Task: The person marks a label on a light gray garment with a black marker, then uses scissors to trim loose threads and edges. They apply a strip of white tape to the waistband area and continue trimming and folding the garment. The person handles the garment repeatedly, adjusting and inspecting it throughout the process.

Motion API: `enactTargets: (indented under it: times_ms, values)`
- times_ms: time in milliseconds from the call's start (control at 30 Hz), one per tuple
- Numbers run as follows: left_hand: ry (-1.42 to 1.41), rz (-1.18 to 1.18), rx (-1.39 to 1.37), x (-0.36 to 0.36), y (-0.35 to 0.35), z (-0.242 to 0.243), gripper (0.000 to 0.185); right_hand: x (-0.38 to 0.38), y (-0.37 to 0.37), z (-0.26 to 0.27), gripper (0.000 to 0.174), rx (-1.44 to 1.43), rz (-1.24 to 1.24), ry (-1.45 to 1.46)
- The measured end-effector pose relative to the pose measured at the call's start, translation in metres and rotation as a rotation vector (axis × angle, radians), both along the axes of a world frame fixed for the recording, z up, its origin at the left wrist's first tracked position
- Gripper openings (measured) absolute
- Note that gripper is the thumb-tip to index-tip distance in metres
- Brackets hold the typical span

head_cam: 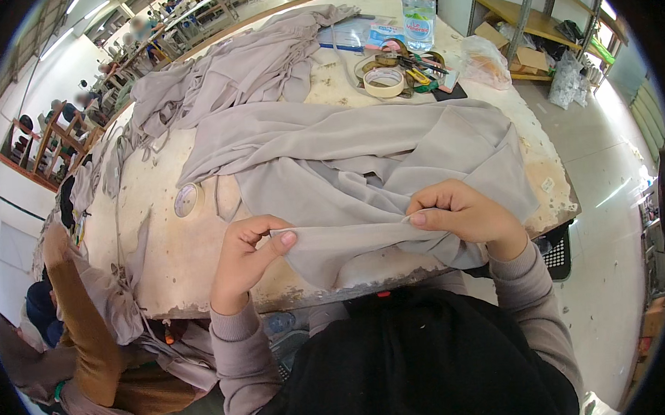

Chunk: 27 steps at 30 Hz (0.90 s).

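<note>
A light grey garment (343,193) of thin cloth spreads over the table in front of me, part of it hanging at the front edge. My left hand (250,251) pinches one end of a straight folded edge between thumb and forefinger. At the other end, my right hand (457,212) grips the same edge, thumb on top and fingers curled beneath. Between the hands the edge runs nearly straight, and loose cloth droops below it. The garment's far part lies in soft folds behind my hands.
A heap of grey cloth (235,71) covers the table's far left. Masking tape rolls (383,82) (189,200), a water bottle (418,17) and a plastic bag (484,61) stand about. At left a co-worker's arm (82,322) is raised beside the worn wooden table (160,261).
</note>
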<state>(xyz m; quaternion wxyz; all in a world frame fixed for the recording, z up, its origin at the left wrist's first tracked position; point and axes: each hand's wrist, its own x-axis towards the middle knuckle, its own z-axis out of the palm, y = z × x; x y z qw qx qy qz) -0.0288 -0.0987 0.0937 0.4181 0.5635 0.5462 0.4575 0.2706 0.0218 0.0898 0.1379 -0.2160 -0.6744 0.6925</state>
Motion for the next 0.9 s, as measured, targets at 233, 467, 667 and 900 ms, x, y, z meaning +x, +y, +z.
enactTargets:
  times_ms: [233,467,667,900]
  values:
    - [-0.108,0.024,-0.018,0.013,0.013,-0.015,0.030,-0.002,0.019,-0.021,0.019,0.550,-0.144,-0.265]
    - [-0.181,-0.160,-0.050,0.045,0.021,-0.015,0.066,-0.035,-0.007,-0.009,0.015,0.877,-0.324,0.045]
    - [-0.044,-0.099,0.094,0.076,0.017,-0.021,0.043,-0.032,-0.001,-0.002,0.013,0.599,-0.585,0.165]
    - [0.159,0.040,0.037,0.019,0.012,-0.022,0.018,0.047,0.036,-0.006,0.010,0.147,-0.902,0.519]
